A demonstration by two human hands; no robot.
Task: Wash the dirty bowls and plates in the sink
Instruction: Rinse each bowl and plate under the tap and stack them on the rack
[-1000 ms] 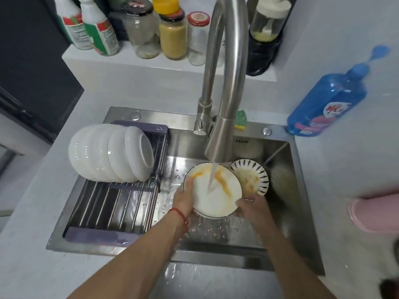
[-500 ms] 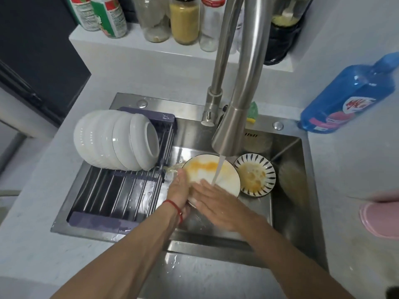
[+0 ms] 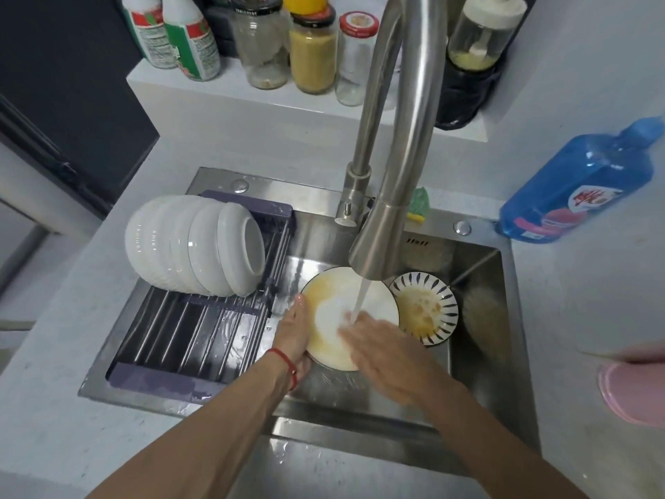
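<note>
Left hand (image 3: 292,334) gripped plate (image 3: 324,311) rim | right hand (image 3: 385,349) flat, fingers straight on plate under water | striped bowl (image 3: 430,309) right, yellow residue | sink (image 3: 478,304)

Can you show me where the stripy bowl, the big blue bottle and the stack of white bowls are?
Stripy bowl (image 3: 444,298): head view, on its striped right rim.
Blue bottle (image 3: 575,181): head view, on its blue body.
Stack of white bowls (image 3: 187,246): head view, on the middle bowl's outer side.

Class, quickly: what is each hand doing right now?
Left hand: grips the rim of the plate.
Right hand: open, flat fingers rubbing the plate.
</note>
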